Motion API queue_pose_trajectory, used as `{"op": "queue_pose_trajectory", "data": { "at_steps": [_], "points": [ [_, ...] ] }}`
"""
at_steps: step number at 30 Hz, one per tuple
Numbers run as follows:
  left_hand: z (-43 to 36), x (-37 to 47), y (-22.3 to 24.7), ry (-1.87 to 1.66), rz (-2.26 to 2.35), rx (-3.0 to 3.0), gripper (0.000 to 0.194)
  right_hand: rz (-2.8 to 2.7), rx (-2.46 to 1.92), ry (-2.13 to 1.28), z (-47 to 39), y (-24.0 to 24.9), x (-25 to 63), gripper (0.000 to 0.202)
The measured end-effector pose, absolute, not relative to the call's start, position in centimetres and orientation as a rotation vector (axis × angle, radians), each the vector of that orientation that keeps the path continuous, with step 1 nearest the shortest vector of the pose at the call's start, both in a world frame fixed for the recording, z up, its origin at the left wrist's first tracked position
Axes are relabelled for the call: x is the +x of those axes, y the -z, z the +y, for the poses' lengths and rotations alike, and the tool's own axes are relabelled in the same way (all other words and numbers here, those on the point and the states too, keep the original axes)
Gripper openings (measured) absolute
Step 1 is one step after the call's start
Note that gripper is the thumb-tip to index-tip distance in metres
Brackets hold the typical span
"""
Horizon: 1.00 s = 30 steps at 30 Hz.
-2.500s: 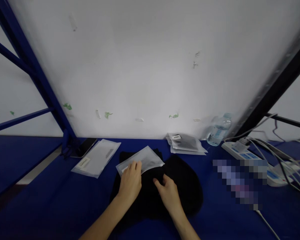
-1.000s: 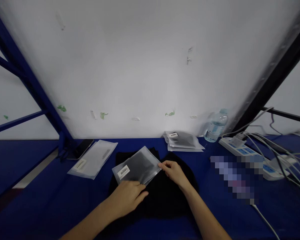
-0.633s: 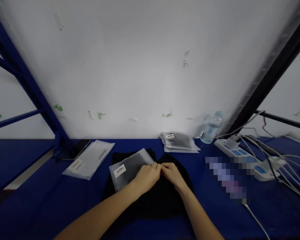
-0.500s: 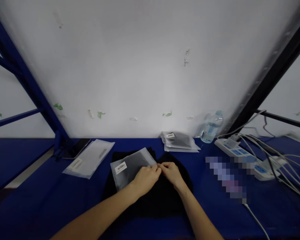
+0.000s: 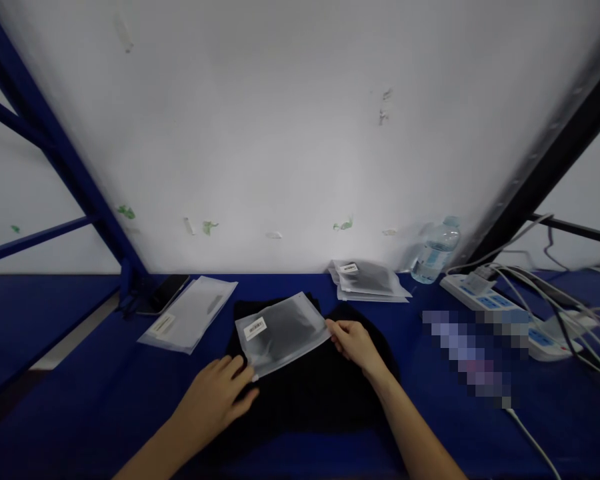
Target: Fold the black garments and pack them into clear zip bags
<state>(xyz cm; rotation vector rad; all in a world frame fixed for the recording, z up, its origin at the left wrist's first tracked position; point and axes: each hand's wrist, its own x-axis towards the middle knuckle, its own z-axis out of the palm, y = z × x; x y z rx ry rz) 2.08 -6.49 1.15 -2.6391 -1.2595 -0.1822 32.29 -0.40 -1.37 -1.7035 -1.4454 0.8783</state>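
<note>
A frosted plastic zip bag (image 5: 287,331) with a dark item inside and a white barcode label (image 5: 255,328) lies over black cloth (image 5: 305,400) in the middle of the table. My right hand (image 5: 353,341) pinches the bag's right corner between thumb and fingers. By the lower left corner of the bag, beside its small white slider (image 5: 255,378), is my left hand (image 5: 217,393), fingers apart and nothing in its grasp. Whether its fingertips touch the bag's edge I cannot tell.
Flat frosted bags (image 5: 195,313) lie to the left beside a phone (image 5: 169,292). At the back are stacked filled bags (image 5: 370,280) and a water bottle (image 5: 436,252). A power strip (image 5: 505,313) with tangled cables and a blurred-out object (image 5: 470,360) occupy the right.
My left hand has moved from the bag's right corner to its lower left corner, and its fingers have spread. The right hand still pinches the right corner. The view has shifted slightly.
</note>
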Motion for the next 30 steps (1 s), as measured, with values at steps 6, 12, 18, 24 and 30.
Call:
{"op": "queue_pose_trajectory", "data": {
  "at_steps": [6, 12, 18, 24, 30],
  "points": [
    [-3.8, 4.1, -2.7, 0.455, -1.206, -2.817, 0.050, -1.567, -1.758, -0.709, 1.2, 0.1, 31.6, 0.045],
    [-0.5, 6.0, -0.2, 0.411, -1.080, -3.030, 0.053, -1.661, -1.792, -0.703, 3.1, 0.1, 30.4, 0.046],
    [-0.5, 5.6, 0.5, 0.363, -1.080, -3.039, 0.050, -1.718, -1.744, -0.845, 3.7, -0.3, 29.8, 0.053],
    [-0.7, 5.3, 1.0, 0.448, -1.208, -2.928, 0.057, -1.680, -1.552, -0.946, 4.3, -0.1, 29.6, 0.035],
    [-0.4, 4.0, 3.0, 0.457, -1.287, -2.767, 0.064, -1.461, -1.508, -0.719, 6.9, -3.3, 39.5, 0.052]
  ]
}}
